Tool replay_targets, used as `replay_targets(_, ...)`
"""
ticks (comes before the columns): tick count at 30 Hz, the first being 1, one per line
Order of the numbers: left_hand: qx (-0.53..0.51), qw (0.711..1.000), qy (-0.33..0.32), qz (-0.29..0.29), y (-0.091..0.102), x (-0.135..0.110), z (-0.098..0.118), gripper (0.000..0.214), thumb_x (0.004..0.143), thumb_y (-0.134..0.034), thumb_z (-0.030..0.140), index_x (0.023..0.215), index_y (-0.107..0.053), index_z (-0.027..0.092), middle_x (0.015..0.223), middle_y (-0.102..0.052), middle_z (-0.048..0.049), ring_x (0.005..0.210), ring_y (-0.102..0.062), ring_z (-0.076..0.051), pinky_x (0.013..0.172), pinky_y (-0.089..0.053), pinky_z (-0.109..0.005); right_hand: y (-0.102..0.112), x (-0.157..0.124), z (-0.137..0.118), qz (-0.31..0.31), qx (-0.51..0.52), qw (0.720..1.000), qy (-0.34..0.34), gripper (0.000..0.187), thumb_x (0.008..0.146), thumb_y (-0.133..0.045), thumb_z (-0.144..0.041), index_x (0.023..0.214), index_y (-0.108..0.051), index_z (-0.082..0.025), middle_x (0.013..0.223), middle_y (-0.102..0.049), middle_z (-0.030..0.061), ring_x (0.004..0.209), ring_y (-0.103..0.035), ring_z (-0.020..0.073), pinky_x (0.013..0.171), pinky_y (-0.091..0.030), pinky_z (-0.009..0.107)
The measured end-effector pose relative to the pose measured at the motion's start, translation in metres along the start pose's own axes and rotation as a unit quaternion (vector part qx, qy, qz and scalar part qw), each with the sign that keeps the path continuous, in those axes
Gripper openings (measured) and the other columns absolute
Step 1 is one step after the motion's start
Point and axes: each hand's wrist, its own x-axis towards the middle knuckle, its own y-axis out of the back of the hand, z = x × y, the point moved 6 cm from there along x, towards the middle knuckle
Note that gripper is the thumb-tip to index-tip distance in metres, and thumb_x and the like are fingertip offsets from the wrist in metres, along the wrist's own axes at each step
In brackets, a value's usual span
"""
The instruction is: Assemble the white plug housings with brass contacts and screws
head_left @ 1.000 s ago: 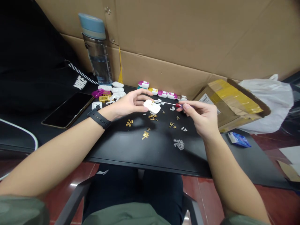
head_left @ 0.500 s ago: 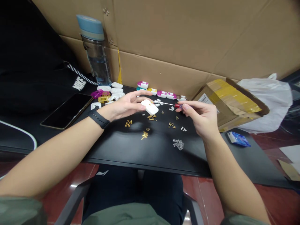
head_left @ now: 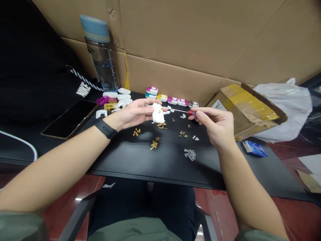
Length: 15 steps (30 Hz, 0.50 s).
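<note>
My left hand [head_left: 132,114] grips a white plastic casing [head_left: 157,113] between thumb and fingers, over the black table [head_left: 160,164]. My right hand [head_left: 215,126] pinches a slim screwdriver with a red handle [head_left: 191,112]. Its thin steel shaft points left towards the casing, and its tip is hidden or too small to tell. Small brass parts [head_left: 162,125] and white plastic bits [head_left: 183,115] lie scattered just below both hands. A black watch band [head_left: 105,130] circles my left wrist.
A row of white, magenta and yellow cases [head_left: 163,98] stands behind my hands. A black phone [head_left: 70,118] lies at the left. A clear bottle [head_left: 100,57], taped brown parcel [head_left: 240,113] and white plastic bag [head_left: 283,110] stand behind.
The white casing has turned from lying flatter to a more upright position in my left hand. The screwdriver stays about where it was, and the whole view has shifted slightly.
</note>
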Motion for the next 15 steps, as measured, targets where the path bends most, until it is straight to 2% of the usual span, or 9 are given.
replay_targets(5,0.005,1.000,0.001,0.016,0.003,0.004,-0.005,0.039,0.096,-0.088,0.027,0.133,-0.082,0.020,0.144,-0.079,-0.0153,0.129,-0.078,-0.026,0.110,-0.062,-0.033,-0.001,0.000,0.000,0.008,-0.011,1.000,0.002,0.016,0.098,-0.086,-0.038,0.108,-0.092,-0.028,0.086,-0.087,0.0035,0.080,-0.080,0.0218,0.073,-0.062,0.036)
replay_targets(10,-0.009,0.999,0.023,0.037,-0.002,0.006,-0.007,0.038,0.098,-0.085,0.028,0.135,-0.082,0.022,0.150,-0.075,-0.0142,0.126,-0.077,-0.026,0.104,-0.065,-0.034,0.000,0.000,-0.001,0.016,-0.032,0.999,0.002,0.023,0.096,-0.086,-0.047,0.106,-0.092,-0.028,0.089,-0.088,0.0054,0.081,-0.081,0.0250,0.072,-0.064,0.040)
replay_targets(15,-0.045,0.991,0.066,0.106,-0.001,0.005,-0.012,0.032,0.102,-0.082,0.029,0.134,-0.080,0.027,0.139,-0.079,-0.0108,0.116,-0.078,-0.024,0.094,-0.070,-0.039,0.000,0.001,-0.001,0.012,-0.023,1.000,0.005,0.020,0.097,-0.087,-0.044,0.107,-0.092,-0.028,0.089,-0.088,0.0050,0.084,-0.083,0.0253,0.078,-0.067,0.040)
